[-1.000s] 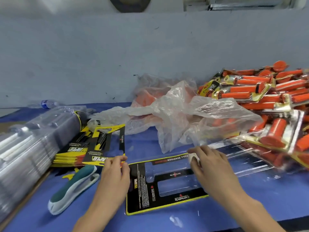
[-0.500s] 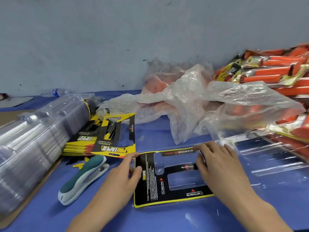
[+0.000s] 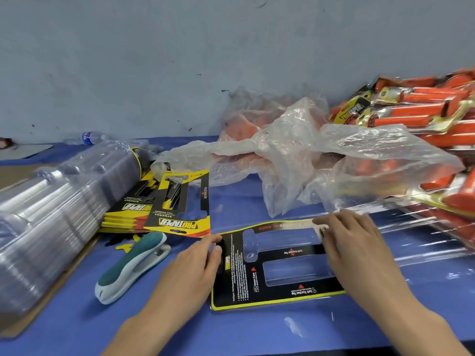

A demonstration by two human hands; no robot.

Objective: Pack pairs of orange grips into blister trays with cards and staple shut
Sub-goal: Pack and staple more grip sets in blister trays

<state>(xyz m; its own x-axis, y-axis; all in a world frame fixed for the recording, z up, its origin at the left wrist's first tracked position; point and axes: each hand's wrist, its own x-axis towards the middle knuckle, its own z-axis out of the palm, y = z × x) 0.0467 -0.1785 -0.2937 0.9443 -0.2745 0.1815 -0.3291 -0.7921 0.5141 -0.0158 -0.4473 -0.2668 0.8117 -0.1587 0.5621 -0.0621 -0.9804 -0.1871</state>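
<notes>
A clear blister tray with a black and yellow card (image 3: 272,294) in it lies on the blue table in front of me; its two grip cavities hold nothing. My left hand (image 3: 190,268) presses the card's left edge with straight fingers. My right hand (image 3: 354,250) lies flat on the card's right part, fingertips at its far edge. Loose orange grips (image 3: 246,124) show through a crumpled plastic bag (image 3: 295,150) behind the tray. A green and white stapler (image 3: 133,265) lies to the left of my left hand.
A stack of printed cards (image 3: 177,209) sits left of centre, next to a long stack of clear blister trays (image 3: 51,217). Finished packs with orange grips (image 3: 416,114) pile up at the right. A water bottle (image 3: 87,138) lies by the wall.
The view has swung left and down a little. Both hands stay on the card in the tray, the right one having slid slightly along its far edge.
</notes>
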